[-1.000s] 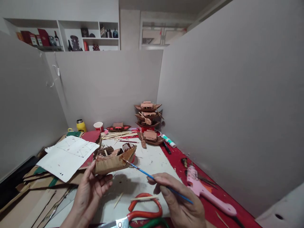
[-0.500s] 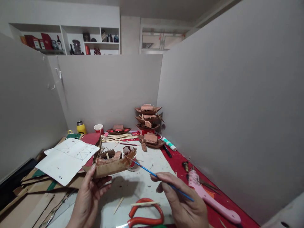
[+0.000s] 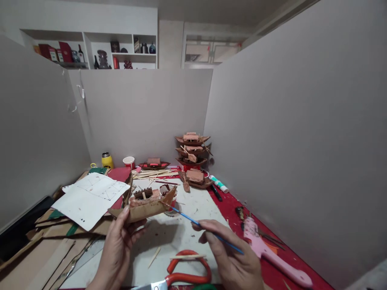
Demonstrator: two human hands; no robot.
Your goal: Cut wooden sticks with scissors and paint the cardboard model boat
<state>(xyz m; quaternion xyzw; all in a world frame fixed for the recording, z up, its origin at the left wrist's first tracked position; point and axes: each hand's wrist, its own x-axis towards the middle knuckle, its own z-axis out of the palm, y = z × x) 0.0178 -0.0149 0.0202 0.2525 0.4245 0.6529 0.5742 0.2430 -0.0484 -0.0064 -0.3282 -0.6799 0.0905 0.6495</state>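
Note:
My left hand [image 3: 122,233] is closed around the lower left part of a small cardboard model boat [image 3: 145,212], holding it up above the table. The boat's outer side is bare brown cardboard, while its raised right tip looks darker and reddish. Between thumb and fingers, my right hand [image 3: 232,249] grips a thin blue paintbrush [image 3: 193,220]. The brush tip meets the boat's side near the right end. Just behind the boat stands a paper cup [image 3: 172,193] with dark red-brown paint inside, partly hidden by the boat.
Red-handled scissors [image 3: 208,272] lie in front. A pink glue gun [image 3: 272,257] rests at the right. Finished-looking model boats [image 3: 191,150] are stacked at the back, near wooden sticks [image 3: 154,173]. Cardboard sheets [image 3: 36,257] and a white paper pattern [image 3: 90,201] cover the left. Grey panels [image 3: 145,112] enclose the table.
The view has shifted slightly, so most things appear a little farther right. The brush tip stays at the boat's right end, and the reddish-brown area there looks larger.

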